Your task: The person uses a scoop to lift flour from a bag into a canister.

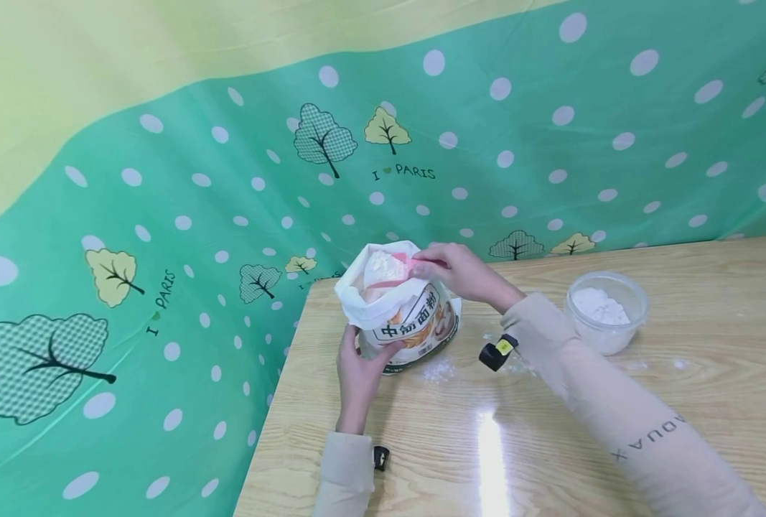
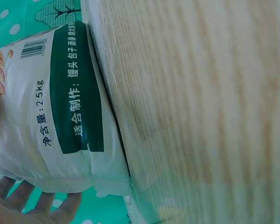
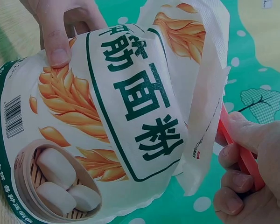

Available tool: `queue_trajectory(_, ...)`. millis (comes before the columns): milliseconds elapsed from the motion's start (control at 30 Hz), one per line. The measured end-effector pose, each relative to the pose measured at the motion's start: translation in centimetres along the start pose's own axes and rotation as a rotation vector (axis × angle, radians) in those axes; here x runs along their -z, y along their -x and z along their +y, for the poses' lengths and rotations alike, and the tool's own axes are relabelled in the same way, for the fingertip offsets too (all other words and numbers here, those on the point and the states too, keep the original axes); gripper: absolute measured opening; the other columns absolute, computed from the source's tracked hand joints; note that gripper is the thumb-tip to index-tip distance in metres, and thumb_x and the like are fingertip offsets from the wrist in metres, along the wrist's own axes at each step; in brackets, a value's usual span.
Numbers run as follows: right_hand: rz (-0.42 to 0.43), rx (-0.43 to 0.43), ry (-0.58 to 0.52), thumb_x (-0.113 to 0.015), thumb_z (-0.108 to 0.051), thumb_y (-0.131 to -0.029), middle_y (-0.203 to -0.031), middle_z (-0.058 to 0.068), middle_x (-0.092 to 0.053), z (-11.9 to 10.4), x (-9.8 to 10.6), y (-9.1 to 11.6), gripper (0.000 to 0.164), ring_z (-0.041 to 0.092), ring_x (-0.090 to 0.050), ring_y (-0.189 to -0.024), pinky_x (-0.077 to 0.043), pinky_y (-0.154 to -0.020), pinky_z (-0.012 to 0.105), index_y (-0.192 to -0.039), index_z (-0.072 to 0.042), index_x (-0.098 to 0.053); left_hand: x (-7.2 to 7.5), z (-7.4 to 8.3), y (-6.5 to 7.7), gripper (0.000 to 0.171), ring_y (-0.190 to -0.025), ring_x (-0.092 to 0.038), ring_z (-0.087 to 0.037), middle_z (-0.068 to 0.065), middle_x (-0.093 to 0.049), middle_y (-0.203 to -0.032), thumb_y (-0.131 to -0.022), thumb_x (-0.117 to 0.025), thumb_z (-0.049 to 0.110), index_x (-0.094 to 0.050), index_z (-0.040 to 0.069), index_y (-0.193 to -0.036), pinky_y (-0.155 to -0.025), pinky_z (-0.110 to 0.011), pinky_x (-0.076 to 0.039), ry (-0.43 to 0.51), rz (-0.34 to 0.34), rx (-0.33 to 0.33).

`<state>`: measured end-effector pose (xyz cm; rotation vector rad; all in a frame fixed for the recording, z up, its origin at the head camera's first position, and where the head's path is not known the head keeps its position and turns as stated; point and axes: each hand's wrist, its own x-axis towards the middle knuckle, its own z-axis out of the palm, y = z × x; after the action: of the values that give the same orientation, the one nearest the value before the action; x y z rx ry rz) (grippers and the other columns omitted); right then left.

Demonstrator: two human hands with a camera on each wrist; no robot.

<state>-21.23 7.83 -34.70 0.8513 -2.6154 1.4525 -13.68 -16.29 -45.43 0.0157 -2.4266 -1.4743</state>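
Observation:
An open flour bag [image 1: 415,323], white with green bands and printed wheat, stands on the table with its top edge folded outward. My left hand [image 1: 365,366] holds its lower side, thumb on the front and fingers round the far side, as the left wrist view shows. At the bag's mouth my right hand [image 1: 456,269] grips the handle of a pink scoop [image 1: 403,267]. White flour [image 1: 385,269] is heaped at the scoop inside the mouth. In the right wrist view the fingers curl round the pink handle [image 3: 249,165], while the bag's rim hides the scoop's bowl.
A clear round plastic tub [image 1: 605,312] with some flour in it stands to the right, behind my right forearm. Spilled flour [image 1: 439,370] dusts the wooden table [image 1: 434,445]. A green patterned cloth [image 1: 227,179] hangs along the back and left.

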Motion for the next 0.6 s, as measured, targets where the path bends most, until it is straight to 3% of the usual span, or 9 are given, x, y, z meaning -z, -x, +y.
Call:
queue_trajectory(267, 0.008, -0.023, -0.017, -0.060, -0.020, -0.100, -0.111, 0.010, -0.069, -0.10, 0.29, 0.26, 0.027, 0.026, -0.062, -0.106, -0.053, -0.097, 0.043, -0.121, -0.006, -0.069, 0.01, 0.01, -0.01, 0.082, -0.133, -0.048, -0.015, 0.013, -0.057, -0.135, -0.066, -0.088, 0.051, -0.051, 0.031, -0.137, -0.118, -0.048, -0.032, 0.003, -0.002, -0.008)
queue_trajectory(600, 0.019, -0.052, -0.019, -0.057, -0.016, -0.102, -0.127, 0.018, -0.065, -0.15, 1.01, 0.72, 0.030, 0.035, -0.059, -0.121, -0.049, -0.104, 0.049, -0.127, -0.003, -0.064, -0.04, 0.01, 0.06, 0.082, -0.132, -0.049, -0.017, 0.011, -0.059, -0.134, -0.065, -0.089, 0.050, -0.053, 0.028, -0.136, -0.115, -0.052, -0.034, -0.007, 0.012, -0.006)
